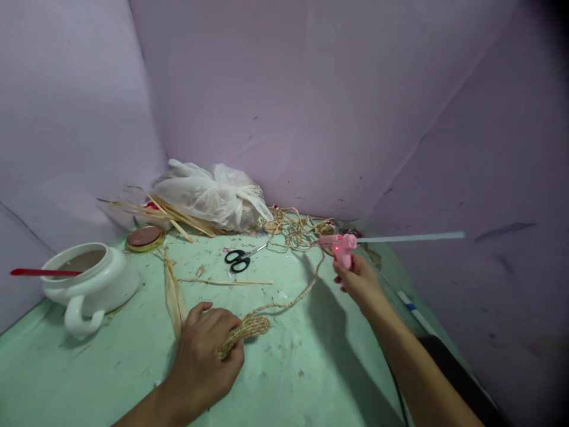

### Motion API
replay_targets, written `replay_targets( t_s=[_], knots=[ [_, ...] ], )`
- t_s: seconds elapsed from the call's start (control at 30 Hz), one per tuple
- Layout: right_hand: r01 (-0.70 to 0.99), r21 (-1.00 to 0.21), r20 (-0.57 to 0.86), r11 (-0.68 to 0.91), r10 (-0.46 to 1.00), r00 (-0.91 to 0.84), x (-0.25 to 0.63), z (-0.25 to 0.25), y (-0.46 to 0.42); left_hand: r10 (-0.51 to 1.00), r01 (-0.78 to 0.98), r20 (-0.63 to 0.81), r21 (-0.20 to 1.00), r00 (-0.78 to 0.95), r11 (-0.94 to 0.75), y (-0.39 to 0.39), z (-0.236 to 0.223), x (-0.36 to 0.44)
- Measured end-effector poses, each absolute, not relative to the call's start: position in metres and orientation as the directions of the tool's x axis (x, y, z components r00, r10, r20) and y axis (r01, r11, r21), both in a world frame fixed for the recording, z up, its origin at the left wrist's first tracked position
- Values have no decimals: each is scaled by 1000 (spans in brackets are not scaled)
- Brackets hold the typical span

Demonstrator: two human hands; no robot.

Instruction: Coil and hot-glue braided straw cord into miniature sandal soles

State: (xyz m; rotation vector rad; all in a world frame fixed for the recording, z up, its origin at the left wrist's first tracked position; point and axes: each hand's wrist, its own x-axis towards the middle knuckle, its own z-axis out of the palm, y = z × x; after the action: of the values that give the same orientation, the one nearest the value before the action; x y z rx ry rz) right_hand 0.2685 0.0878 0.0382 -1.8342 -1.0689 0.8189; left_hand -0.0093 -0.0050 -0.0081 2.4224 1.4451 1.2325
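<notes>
My left hand (208,350) is closed around a coiled piece of braided straw rope (251,329), low over the green tabletop. From that coil a loose length of twisted rope (293,301) curves up to a tangled heap of the same cord (296,228) at the back. In my right hand (360,281) is a pink hot glue gun (341,246), its small red light lit and its nozzle toward the left. A long translucent glue stick (413,238) sticks out of its rear. Black-handled scissors (242,258) lie between and beyond my hands.
On the left stands a white pot (98,279) holding murky liquid and a red stick (47,273). Behind it are a round tin (145,237), dry straw strips (178,216) and a tied plastic bag (213,193). Purple walls enclose the green table (275,385). A dark object (457,373) lies right.
</notes>
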Motion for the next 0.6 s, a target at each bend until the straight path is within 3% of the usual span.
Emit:
replay_targets(
  t_s=[0.1,0.23,0.37,0.5,0.6],
  knots=[
    [493,-844,121,-212,820,560,278,51,66,759,706,600,423,251,-568,-6,-8,-9],
    [518,-837,233,-176,742,629,294,55,34,732,686,615,399,292,-608,-7,-6,-8],
    [390,-916,125,-88,864,487,293,44,5,696,655,624,365,356,-662,-8,-5,-7],
    [207,-977,-25,-59,987,160,281,31,-17,641,639,634,286,432,-714,-9,-1,-8],
    [185,-981,-75,-65,996,-49,278,23,-29,615,646,633,227,471,-728,-9,2,-10]
  ],
)
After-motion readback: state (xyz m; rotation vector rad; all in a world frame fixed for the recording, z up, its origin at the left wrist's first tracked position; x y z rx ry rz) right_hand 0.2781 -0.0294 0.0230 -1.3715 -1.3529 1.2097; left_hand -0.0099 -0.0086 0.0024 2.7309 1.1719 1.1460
